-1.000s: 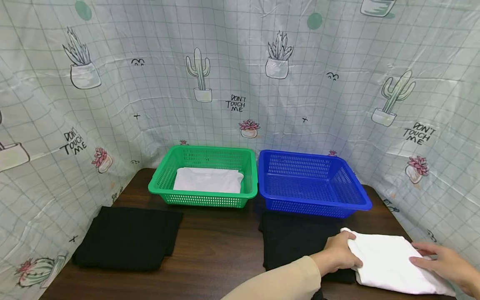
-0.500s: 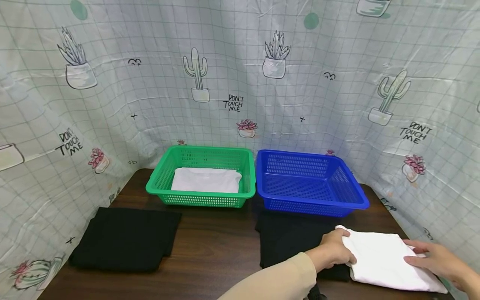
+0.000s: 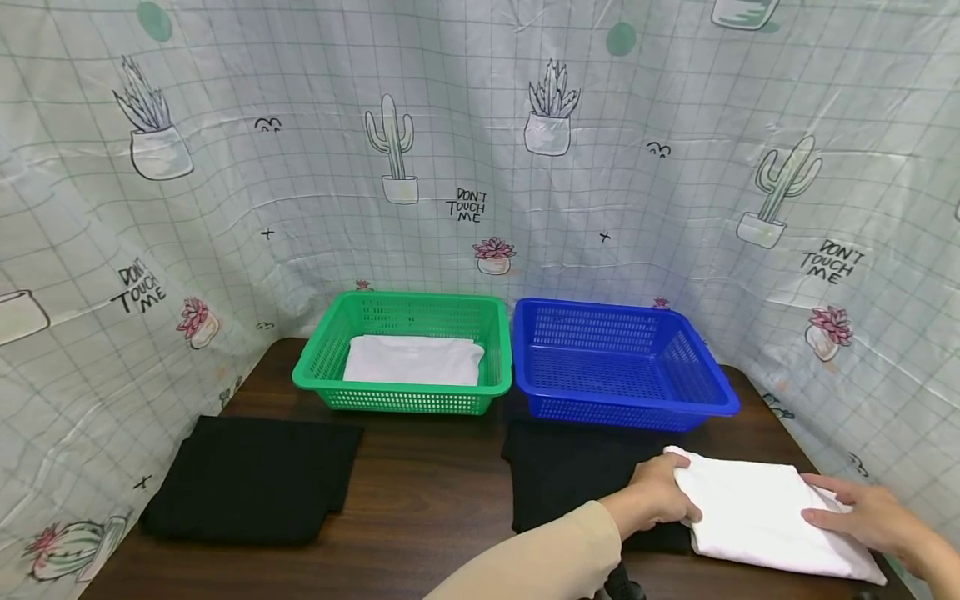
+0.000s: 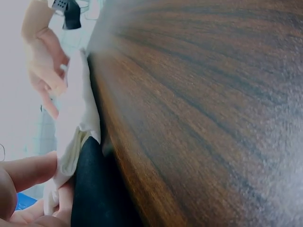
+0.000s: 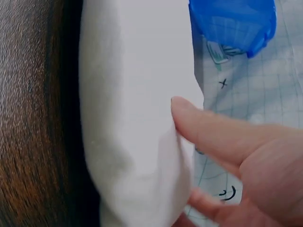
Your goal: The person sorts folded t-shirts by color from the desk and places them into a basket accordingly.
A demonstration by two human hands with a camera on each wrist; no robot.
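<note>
A folded white cloth (image 3: 757,508) lies at the right end of the table, partly over a folded black cloth (image 3: 562,479). My left hand (image 3: 660,492) pinches its left edge; the left wrist view shows the thumb (image 4: 33,170) above the layered white folds (image 4: 73,153) and fingers beneath. At the right side, my right hand (image 3: 870,512) holds the other edge. Its thumb (image 5: 203,123) lies on top of the white cloth (image 5: 142,85), while the other fingers are mostly hidden under it.
A green basket (image 3: 405,388) with a folded white cloth (image 3: 412,360) inside stands at the back. Beside it is a blue basket (image 3: 622,410). Another folded black cloth (image 3: 255,479) lies on the left of the brown table (image 3: 420,500). A patterned curtain (image 3: 322,167) hangs behind.
Both hands have shifted slightly left with the white cloth, and the black cloth under it has slid a little left too. The view has also shifted slightly. The baskets stay put.
</note>
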